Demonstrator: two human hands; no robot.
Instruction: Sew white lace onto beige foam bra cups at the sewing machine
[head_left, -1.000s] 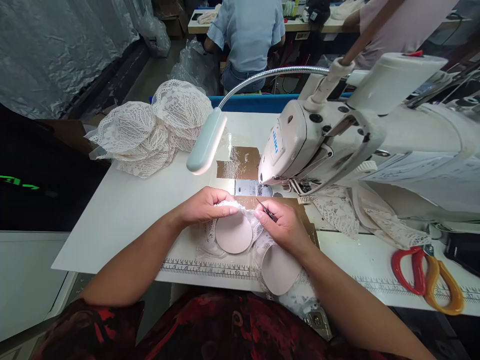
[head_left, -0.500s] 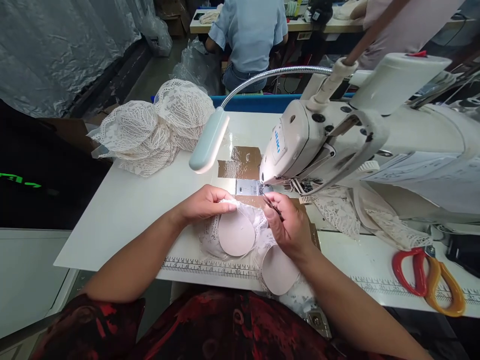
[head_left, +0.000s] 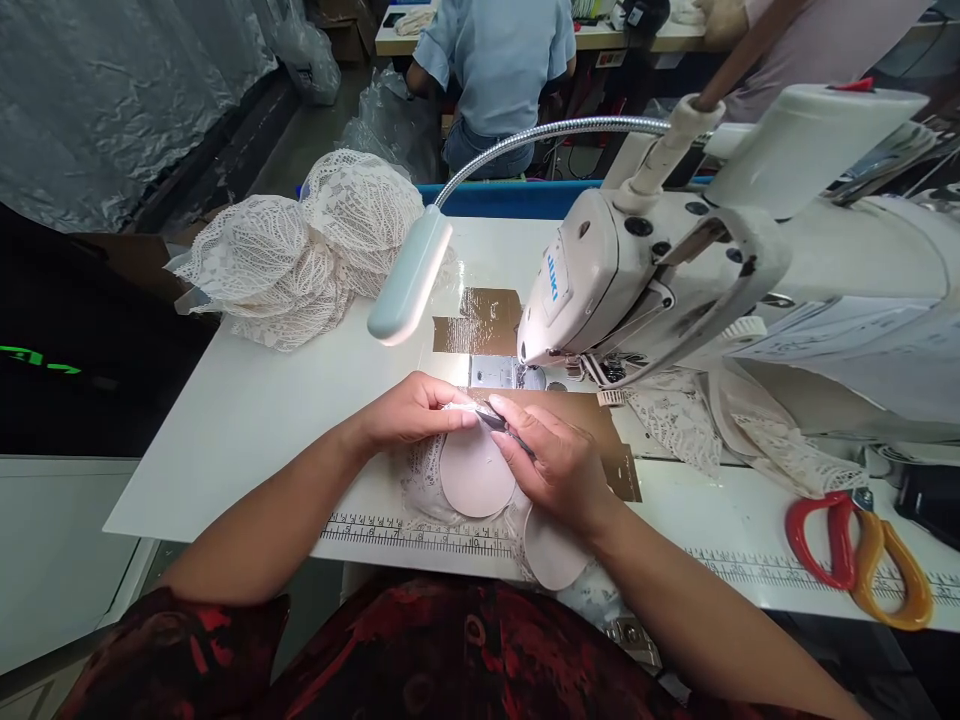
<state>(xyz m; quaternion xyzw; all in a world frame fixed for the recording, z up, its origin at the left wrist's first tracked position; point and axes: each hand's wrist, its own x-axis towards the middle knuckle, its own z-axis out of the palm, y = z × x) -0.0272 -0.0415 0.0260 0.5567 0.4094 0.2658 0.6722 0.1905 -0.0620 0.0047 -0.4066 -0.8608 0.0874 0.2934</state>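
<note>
The left arm and right arm slant inward. The left hand pinches; the right hand curls closed, fingertips just beside the left thumb.

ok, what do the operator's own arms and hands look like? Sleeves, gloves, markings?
Left hand and right hand are ungloved; forearms are uncovered, no watch or bracelet visible. The left sleeve is short, loose and dark with blotchy red patches, matching the shirt front. No lettering visible on it.
</note>
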